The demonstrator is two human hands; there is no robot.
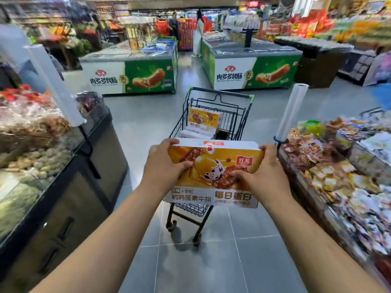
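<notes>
I hold an orange and white snack box in front of me, above the near end of a black wire shopping cart. My left hand grips the box's left end, thumb on the printed front. My right hand grips its right end the same way. Inside the cart stands a second box of the same kind, leaning upright toward the far end, with more white packs lying under it.
A glass-fronted counter of bulk food runs along my left. A bin of loose wrapped snacks lines my right, with a bag roll on a post. Two green chest freezers stand ahead across the grey tiled aisle.
</notes>
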